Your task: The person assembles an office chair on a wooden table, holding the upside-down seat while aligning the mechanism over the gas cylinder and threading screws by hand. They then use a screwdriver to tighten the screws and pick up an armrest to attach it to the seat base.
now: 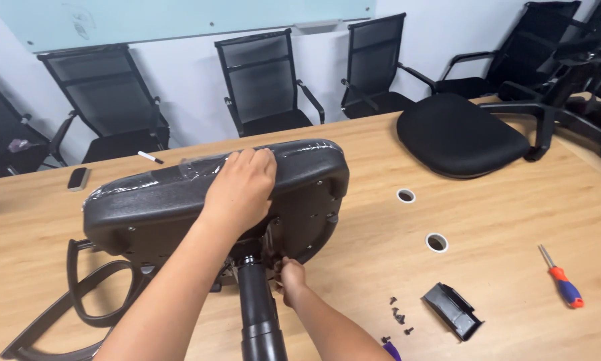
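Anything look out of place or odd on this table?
Yes. A chair seat stands on edge on the wooden table, steadied by the left hand, its gas column sticking out. The right hand works at its underside. A second seat cushion lies detached, and small screws lie scattered loose.

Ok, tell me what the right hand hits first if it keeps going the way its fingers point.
The right hand points up into the underside of the chair seat; it probably meets the metal fitting there first, though depth is unclear.
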